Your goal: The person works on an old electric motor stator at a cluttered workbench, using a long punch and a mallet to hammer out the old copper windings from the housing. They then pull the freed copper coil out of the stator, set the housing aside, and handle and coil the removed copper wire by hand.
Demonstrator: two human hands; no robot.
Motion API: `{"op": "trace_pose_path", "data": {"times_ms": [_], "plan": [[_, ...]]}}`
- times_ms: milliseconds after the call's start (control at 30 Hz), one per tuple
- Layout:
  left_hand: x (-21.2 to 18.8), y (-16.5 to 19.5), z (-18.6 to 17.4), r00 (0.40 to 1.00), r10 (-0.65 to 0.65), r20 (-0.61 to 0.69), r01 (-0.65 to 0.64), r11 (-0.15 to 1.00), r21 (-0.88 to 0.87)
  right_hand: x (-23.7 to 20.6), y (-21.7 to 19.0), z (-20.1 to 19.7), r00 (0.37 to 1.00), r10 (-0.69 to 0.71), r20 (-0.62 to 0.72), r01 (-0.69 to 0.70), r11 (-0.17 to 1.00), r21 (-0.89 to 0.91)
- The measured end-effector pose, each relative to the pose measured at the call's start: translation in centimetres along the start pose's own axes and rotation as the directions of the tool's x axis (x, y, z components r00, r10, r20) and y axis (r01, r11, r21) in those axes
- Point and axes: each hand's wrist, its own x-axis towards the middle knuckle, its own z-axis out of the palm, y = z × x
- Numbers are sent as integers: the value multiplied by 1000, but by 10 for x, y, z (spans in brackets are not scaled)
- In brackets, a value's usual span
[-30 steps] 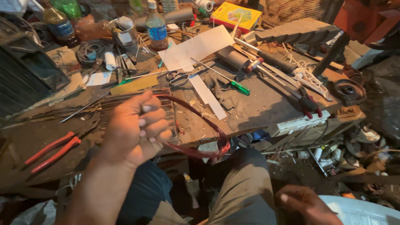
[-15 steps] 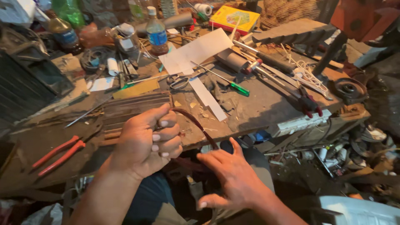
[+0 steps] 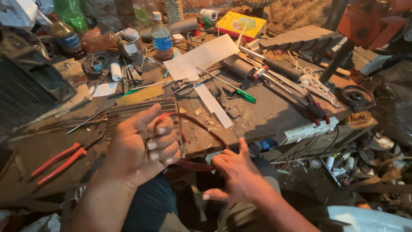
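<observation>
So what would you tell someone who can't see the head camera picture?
A person's left hand grips a loop of reddish wire while the right hand touches its lower end. Behind lies a cluttered wooden workbench with red-handled pliers, scissors and a green-handled screwdriver.

Beyond the white paper strip (image 3: pixel 213 104), the dark wooden workbench (image 3: pixel 274 107) is crowded: black-handled scissors (image 3: pixel 184 88) to its left, a green-handled screwdriver (image 3: pixel 235 90) to its right, bottles and a tin behind. Bare bench surface lies right of the strip, toward red-handled pliers (image 3: pixel 315 109).
</observation>
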Motion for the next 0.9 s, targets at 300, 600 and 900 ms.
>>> {"op": "trace_pose_path", "data": {"times_ms": [300,600,900], "plan": [[0,-9,-19,1000,-10,18,9,999,31,5,21,5,985,48,-165,44,860,509],[14,-43,-17,997,-73,5,72,997,34,26,-37,-17,759,-65,-648,403,828,389],[3,-53,4,693,600,400,-513,20,858,46,-39,-10,752,60,-656,197,930,311]]}}
